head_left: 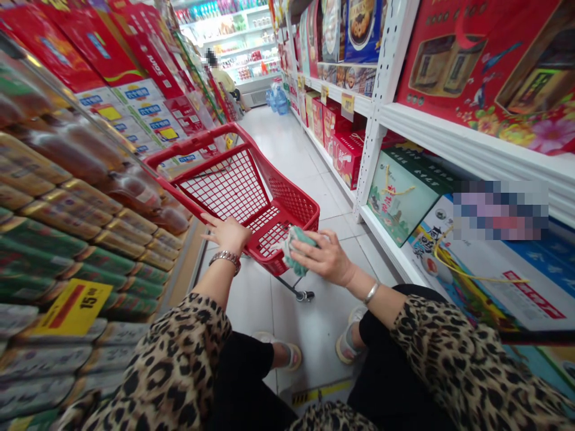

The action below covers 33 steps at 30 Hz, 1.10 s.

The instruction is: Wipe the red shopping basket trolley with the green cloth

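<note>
A small red shopping cart [297, 202] with mesh panels stands in the aisle in front of me, its basket bare inside. My left hand [228, 232] is closed over the cart's near left rim, its fingers partly spread along the edge. In my right hand [324, 257] is a crumpled green and whitish cloth [296, 246], gripped between thumb and fingers. The cloth is against or just in front of the cart's near right corner; whether it touches the plastic I cannot tell. One caster [304, 296] shows below the basket.
Stacked cans [81, 209] and bottles [135, 194] line the left side, with a yellow price tag [74, 306]. White shelves [381, 78] with gift boxes [399, 197] run along the right. Farther down the aisle are blue water jugs [279, 102] and a person [222, 78].
</note>
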Tool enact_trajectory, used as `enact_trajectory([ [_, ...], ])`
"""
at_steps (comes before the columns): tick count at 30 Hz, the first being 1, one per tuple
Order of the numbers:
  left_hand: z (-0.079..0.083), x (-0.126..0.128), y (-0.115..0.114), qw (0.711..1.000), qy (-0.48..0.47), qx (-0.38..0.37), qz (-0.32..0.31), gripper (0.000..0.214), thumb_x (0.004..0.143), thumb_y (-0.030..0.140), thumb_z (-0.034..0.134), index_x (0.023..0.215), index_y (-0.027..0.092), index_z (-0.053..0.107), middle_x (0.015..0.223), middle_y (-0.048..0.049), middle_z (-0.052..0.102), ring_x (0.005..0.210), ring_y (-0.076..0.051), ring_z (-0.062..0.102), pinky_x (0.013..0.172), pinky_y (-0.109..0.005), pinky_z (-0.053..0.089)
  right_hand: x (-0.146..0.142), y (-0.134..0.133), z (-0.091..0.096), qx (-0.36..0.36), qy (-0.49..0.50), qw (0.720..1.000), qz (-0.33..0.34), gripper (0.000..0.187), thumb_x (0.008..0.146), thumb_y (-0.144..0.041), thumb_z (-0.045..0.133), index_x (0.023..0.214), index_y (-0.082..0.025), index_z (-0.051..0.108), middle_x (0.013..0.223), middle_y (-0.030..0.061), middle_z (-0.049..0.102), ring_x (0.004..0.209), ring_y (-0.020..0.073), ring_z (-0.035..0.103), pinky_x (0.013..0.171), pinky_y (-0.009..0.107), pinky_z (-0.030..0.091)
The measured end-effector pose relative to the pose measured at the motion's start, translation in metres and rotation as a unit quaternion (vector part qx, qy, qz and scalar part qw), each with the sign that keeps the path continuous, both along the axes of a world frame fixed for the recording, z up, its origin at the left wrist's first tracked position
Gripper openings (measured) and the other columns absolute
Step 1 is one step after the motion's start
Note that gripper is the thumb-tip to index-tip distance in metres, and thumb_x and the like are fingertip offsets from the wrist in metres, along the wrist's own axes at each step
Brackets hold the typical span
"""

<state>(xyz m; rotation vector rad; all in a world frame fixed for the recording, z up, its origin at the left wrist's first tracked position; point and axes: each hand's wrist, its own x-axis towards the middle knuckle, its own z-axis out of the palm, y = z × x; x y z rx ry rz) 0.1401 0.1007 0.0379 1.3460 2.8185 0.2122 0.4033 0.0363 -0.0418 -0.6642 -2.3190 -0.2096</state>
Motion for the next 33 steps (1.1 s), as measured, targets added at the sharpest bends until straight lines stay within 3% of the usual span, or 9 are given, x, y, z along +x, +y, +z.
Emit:
enact_trajectory([
  [3, 0.000, -0.001, -0.002, 1.000, 0.003, -0.001, -0.003, 0.061, 0.074, 0.027, 0.072, 0.132, 0.010, 0.063, 0.174, -0.0269, 0.005, 0.155, -0.050, 0.027, 0.124, -0.075, 0.020, -0.026, -0.018, -0.012, 0.058, -0.017, 0.994, 0.094, 0.029, 0.102, -0.020, 0.063, 0.125, -0.037, 0.071, 0.137, -0.0012, 0.073, 0.128, 0.0222, 0.061, 0.105, 0.047, 0.039],
  [6, 0.002, -0.001, -0.004, 1.000, 0.004, -0.001, -0.006, 0.061, 0.074, 0.027, 0.073, 0.132, 0.011, 0.064, 0.174, -0.0261, 0.007, 0.154, -0.051, 0.028, 0.124, -0.075, 0.020, -0.041, -0.021, -0.024, 0.093, -0.020, 0.990, 0.108, 0.023, 0.103, -0.021, 0.062, 0.119, -0.034, 0.073, 0.133, -0.0018, 0.075, 0.123, 0.0213, 0.064, 0.100, 0.044, 0.041],
  [13, 0.005, -0.007, -0.009, 1.000, 0.003, -0.019, -0.011, 0.061, 0.074, 0.031, 0.075, 0.130, 0.011, 0.064, 0.173, -0.0273, 0.007, 0.155, -0.051, 0.026, 0.125, -0.074, 0.018, -0.025, 0.000, -0.040, 0.137, -0.024, 0.989, 0.048, 0.025, 0.104, -0.019, 0.060, 0.119, -0.034, 0.073, 0.129, -0.0034, 0.076, 0.120, 0.0201, 0.063, 0.096, 0.041, 0.038],
  [21, 0.009, -0.017, -0.012, 0.999, -0.006, -0.039, -0.014, 0.068, 0.069, 0.032, 0.079, 0.131, 0.009, 0.063, 0.172, -0.0297, 0.005, 0.154, -0.050, 0.029, 0.127, -0.067, 0.020, 0.008, 0.026, -0.050, 0.024, -0.043, 0.995, -0.084, 0.029, 0.103, -0.016, 0.060, 0.121, -0.033, 0.074, 0.130, 0.0020, 0.076, 0.119, 0.0232, 0.058, 0.091, 0.041, 0.034],
  [27, 0.009, -0.021, -0.016, 0.999, -0.016, -0.033, -0.009, 0.075, 0.068, 0.034, 0.080, 0.136, 0.009, 0.059, 0.172, -0.0293, 0.001, 0.155, -0.052, 0.028, 0.127, -0.067, 0.022, 0.025, 0.043, -0.038, -0.032, 0.074, 0.970, -0.230, 0.036, 0.092, -0.006, 0.060, 0.115, -0.028, 0.078, 0.125, 0.0077, 0.077, 0.105, 0.0266, 0.056, 0.088, 0.043, 0.036],
  [30, 0.007, -0.025, -0.018, 0.999, -0.024, -0.026, -0.007, 0.078, 0.063, 0.037, 0.084, 0.132, 0.011, 0.060, 0.173, -0.0285, 0.000, 0.152, -0.054, 0.032, 0.126, -0.069, 0.023, 0.022, 0.036, -0.021, -0.012, 0.120, 0.970, -0.210, 0.041, 0.092, -0.008, 0.058, 0.122, -0.029, 0.076, 0.129, 0.0079, 0.074, 0.112, 0.0283, 0.055, 0.092, 0.044, 0.038],
  [33, 0.005, -0.029, -0.019, 0.999, -0.032, -0.003, -0.021, 0.080, 0.058, 0.036, 0.086, 0.129, 0.011, 0.060, 0.173, -0.0277, 0.003, 0.150, -0.055, 0.035, 0.126, -0.069, 0.024, 0.005, 0.020, -0.003, 0.039, 0.114, 0.984, -0.127, 0.039, 0.096, -0.013, 0.057, 0.125, -0.032, 0.074, 0.130, 0.0051, 0.074, 0.118, 0.0274, 0.056, 0.095, 0.044, 0.038],
])
